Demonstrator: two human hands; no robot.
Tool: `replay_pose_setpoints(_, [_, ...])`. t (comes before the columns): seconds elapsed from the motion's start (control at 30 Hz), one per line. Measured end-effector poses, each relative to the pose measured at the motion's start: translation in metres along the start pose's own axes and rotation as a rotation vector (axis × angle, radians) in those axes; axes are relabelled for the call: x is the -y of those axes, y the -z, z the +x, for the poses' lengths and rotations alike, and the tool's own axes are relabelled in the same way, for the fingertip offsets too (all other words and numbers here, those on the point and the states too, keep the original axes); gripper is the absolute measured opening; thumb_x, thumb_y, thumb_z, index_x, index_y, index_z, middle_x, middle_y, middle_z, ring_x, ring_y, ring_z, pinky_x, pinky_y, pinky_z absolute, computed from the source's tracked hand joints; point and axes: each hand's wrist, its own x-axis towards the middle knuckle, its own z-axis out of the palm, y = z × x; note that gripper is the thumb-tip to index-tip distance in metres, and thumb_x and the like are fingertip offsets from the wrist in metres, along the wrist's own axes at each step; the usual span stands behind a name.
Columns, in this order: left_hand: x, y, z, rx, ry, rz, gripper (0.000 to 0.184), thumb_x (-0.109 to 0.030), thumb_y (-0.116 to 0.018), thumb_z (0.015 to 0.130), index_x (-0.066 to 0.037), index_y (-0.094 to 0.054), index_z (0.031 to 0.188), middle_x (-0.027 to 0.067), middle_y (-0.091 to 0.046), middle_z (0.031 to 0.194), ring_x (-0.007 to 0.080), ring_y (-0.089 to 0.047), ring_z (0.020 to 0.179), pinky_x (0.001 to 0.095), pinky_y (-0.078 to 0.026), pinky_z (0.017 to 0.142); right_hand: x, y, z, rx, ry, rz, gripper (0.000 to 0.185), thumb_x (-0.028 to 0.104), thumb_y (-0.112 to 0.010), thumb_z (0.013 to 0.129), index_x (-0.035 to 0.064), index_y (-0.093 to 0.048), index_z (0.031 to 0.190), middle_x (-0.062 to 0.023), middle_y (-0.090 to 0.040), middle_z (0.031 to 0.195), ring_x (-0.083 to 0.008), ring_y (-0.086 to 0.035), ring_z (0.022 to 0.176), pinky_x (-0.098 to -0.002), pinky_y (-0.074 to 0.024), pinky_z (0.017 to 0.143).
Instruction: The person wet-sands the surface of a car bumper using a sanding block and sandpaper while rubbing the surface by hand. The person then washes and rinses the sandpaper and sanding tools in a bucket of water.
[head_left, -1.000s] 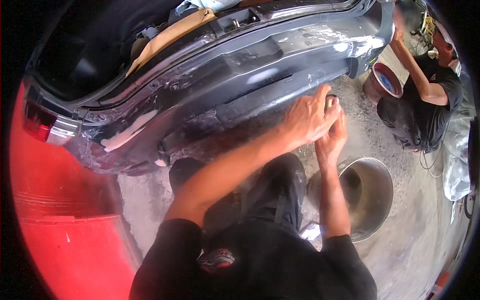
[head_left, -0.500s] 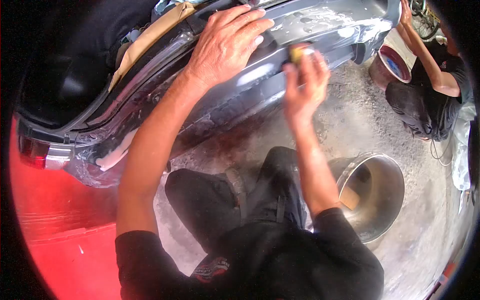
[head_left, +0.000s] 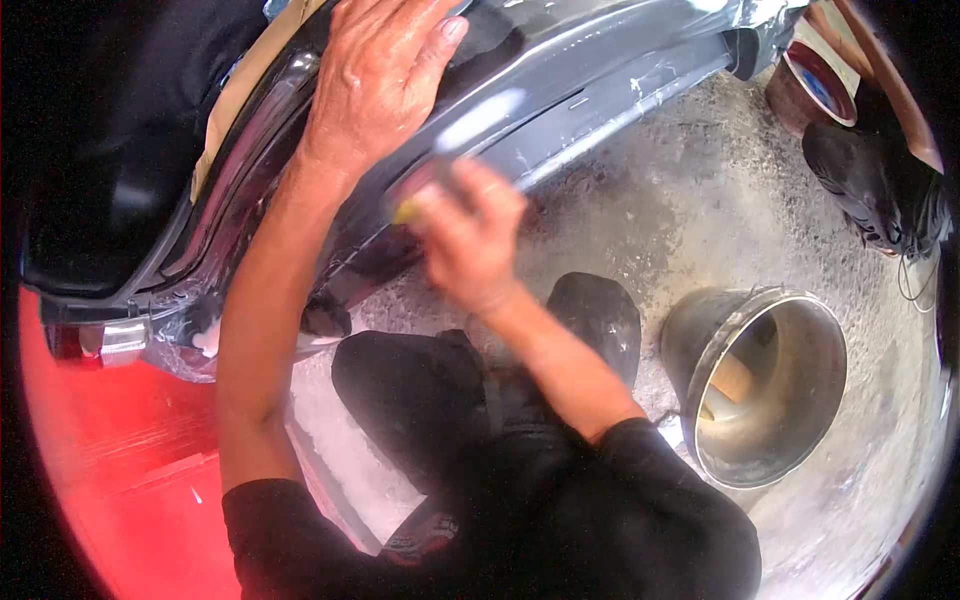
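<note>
Across the upper middle, a glossy dark grey car bumper (head_left: 600, 118) runs diagonally, white streaks on its face. Right hand (head_left: 465, 235), blurred, is clenched around a small yellow pad (head_left: 405, 211) at the bumper's near side; exact pad shape and contact too blurred to tell. Left hand (head_left: 385, 85) lies palm down on the bumper's upper part, fingers extended, grasping nothing visible, tips cut off by frame edge. Beyond it, a long tan strip (head_left: 240, 85) borders the black car interior. Left end: red-and-clear tail lamp (head_left: 100, 343), above a bright red panel (head_left: 150, 480). Right, on rough grey concrete floor (head_left: 630, 220): round grey metal bucket (head_left: 690, 340), tan block (head_left: 733, 378) inside. Top right: dark red bucket (head_left: 790, 105), blue inside, beside a co-worker's black-clad knee (head_left: 845, 165).
</note>
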Motion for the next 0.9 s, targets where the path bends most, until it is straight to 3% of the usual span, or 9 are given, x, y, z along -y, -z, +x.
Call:
replay_pose_setpoints(0.1, [0.001,0.001,-0.002,0.028,0.010,0.014,0.035,-0.013,-0.059,0.101,-0.005,-0.066,0.134,0.0132,-0.067,0.136,0.0342,-0.058,0.132,0.0444,-0.041,0.114,-0.009,0.009,0.004,0.047,0.027,-0.007,0.049,0.008,-0.083,0.073,0.0148,-0.076,0.121,-0.0195,-0.062,0.133,-0.0376,-0.062,0.116,-0.0494,-0.0498,0.102])
replay_pose_setpoints(0.17, [0.005,-0.003,-0.002,0.031,-0.011,0.021,0.038,-0.009,-0.057,0.101,-0.008,-0.065,0.139,0.0091,-0.067,0.139,0.0313,-0.057,0.135,0.0424,-0.039,0.116,-0.047,0.031,0.048,-0.055,-0.012,-0.089,0.053,0.006,-0.081,0.078,0.0125,-0.070,0.129,-0.0220,-0.060,0.137,-0.0396,-0.058,0.123,-0.0500,-0.0463,0.105])
replay_pose_setpoints(0.3, [-0.002,0.000,0.000,0.065,0.043,0.028,0.038,-0.009,-0.056,0.101,-0.006,-0.065,0.138,0.0106,-0.066,0.141,0.0325,-0.055,0.138,0.0439,-0.038,0.116,-0.098,0.066,0.121,-0.202,-0.205,-0.170,0.047,0.006,-0.078,0.086,0.0077,-0.067,0.132,-0.0246,-0.056,0.143,-0.0423,-0.056,0.126,-0.0492,-0.0437,0.108])
replay_pose_setpoints(0.43, [-0.003,0.003,0.001,0.104,0.056,0.040,0.037,-0.012,-0.057,0.102,-0.005,-0.065,0.137,0.0124,-0.065,0.142,0.0337,-0.054,0.139,0.0453,-0.036,0.117,-0.070,0.063,0.095,-0.037,-0.082,-0.228,0.050,0.007,-0.080,0.084,0.0102,-0.068,0.132,-0.0248,-0.055,0.144,-0.0409,-0.056,0.128,-0.0492,-0.0452,0.108])
replay_pose_setpoints(0.53, [-0.004,0.003,0.001,0.125,0.055,0.051,0.036,-0.014,-0.057,0.103,-0.004,-0.065,0.137,0.0126,-0.064,0.142,0.0333,-0.052,0.140,0.0451,-0.035,0.118,-0.115,0.077,0.123,-0.095,0.090,-0.335,0.054,0.004,-0.080,0.081,0.0115,-0.068,0.133,-0.0224,-0.058,0.141,-0.0409,-0.058,0.125,-0.0490,-0.0450,0.107])
replay_pose_setpoints(0.67, [-0.004,0.003,0.001,0.120,0.048,0.059,0.036,-0.014,-0.056,0.103,-0.005,-0.065,0.137,0.0116,-0.065,0.142,0.0329,-0.053,0.139,0.0450,-0.035,0.117,-0.142,0.089,0.187,-0.281,-0.240,-0.247,0.046,0.009,-0.072,0.091,0.0109,-0.066,0.137,-0.0236,-0.062,0.132,-0.0412,-0.057,0.124,-0.0492,-0.0437,0.103])
replay_pose_setpoints(0.7, [-0.006,0.003,0.002,0.107,0.047,0.065,0.035,-0.014,-0.057,0.102,-0.005,-0.066,0.135,0.0114,-0.066,0.140,0.0329,-0.055,0.136,0.0450,-0.036,0.116,-0.148,0.083,0.181,-0.325,-0.090,-0.369,0.046,0.011,-0.073,0.091,0.0107,-0.066,0.136,-0.0236,-0.061,0.133,-0.0406,-0.055,0.126,-0.0502,-0.0430,0.104])
replay_pose_setpoints(0.8, [-0.006,0.001,0.004,0.107,0.032,0.059,0.036,-0.011,-0.058,0.101,-0.005,-0.067,0.135,0.0115,-0.066,0.139,0.0332,-0.055,0.136,0.0455,-0.037,0.115,-0.102,0.069,0.135,-0.211,-0.183,-0.333,0.043,0.009,-0.073,0.090,0.0141,-0.068,0.133,-0.0230,-0.060,0.134,-0.0396,-0.056,0.126,-0.0506,-0.0423,0.104])
replay_pose_setpoints(0.9, [-0.008,0.002,0.004,0.131,0.036,0.077,0.037,-0.011,-0.058,0.101,-0.004,-0.066,0.136,0.0116,-0.066,0.140,0.0331,-0.054,0.137,0.0456,-0.036,0.116,-0.129,0.090,0.156,-0.180,-0.045,-0.343,0.042,0.007,-0.073,0.089,0.0139,-0.069,0.131,-0.0222,-0.061,0.133,-0.0389,-0.056,0.124,-0.0500,-0.0425,0.104])
